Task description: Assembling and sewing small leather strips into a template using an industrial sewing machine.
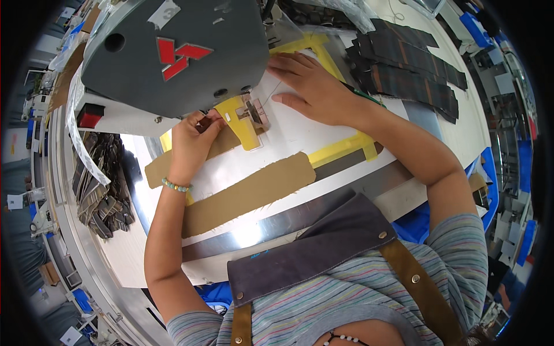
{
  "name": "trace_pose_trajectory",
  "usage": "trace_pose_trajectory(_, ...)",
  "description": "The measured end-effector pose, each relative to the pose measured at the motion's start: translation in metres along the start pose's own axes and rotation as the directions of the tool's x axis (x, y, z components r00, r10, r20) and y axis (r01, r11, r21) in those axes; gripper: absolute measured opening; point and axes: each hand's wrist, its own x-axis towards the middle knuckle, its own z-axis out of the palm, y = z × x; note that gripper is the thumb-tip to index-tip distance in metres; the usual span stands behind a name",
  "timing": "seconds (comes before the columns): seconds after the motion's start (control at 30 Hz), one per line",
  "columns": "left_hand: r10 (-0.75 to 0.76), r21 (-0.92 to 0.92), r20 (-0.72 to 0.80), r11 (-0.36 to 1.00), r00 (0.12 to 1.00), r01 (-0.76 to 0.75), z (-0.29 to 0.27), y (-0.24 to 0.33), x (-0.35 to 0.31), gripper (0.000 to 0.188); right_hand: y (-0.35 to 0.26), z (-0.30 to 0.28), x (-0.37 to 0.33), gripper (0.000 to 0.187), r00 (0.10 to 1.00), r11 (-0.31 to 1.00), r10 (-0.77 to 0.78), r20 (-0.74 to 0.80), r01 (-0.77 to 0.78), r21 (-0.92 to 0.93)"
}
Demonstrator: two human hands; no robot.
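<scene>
Both hands at the needle area, one drawn in, one flat

The left hand [196, 135] has its fingertips drawn together at a small dark piece [203, 121], tucked at the sewing machine [179, 63]; whether they actually grip it, I cannot tell. Just right of those fingertips stands a yellow guard [247, 135], with the presser foot [254, 112] beside it. The right hand [320, 92] lies spread and unclenched, palm down, gripping nothing, on a white sheet [291, 135] edged with yellow tape [340, 149].

One brown strip [160, 170] runs beneath the left hand; another brown strip [248, 193] lies nearer the body. Dark striped pieces [410, 66] lie beyond the right forearm.

To do this well, the flat palm should probably steady the sheet with light, even pressure, while the left fingertips keep the dark piece straight and stay clear of the presser foot. A crooked piece would likely pucker.
</scene>
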Motion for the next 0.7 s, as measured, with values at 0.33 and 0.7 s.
trace_pose_trajectory(0.33, 0.037, -0.183, 0.142, 0.983, 0.989, -0.011, -0.009, 0.003, 0.003, 0.009, 0.001, -0.005, 0.0, 0.05, 0.999, 0.997, 0.018, -0.034, -0.016, 0.069)
trace_pose_trajectory(0.7, -0.126, -0.062, -0.024, 0.99, 0.992, 0.124, -0.011, -0.017, 0.007, 0.031, -0.003, -0.013, 0.005, 0.035, 0.992, 0.99, -0.013, -0.123, 0.029, 0.135)
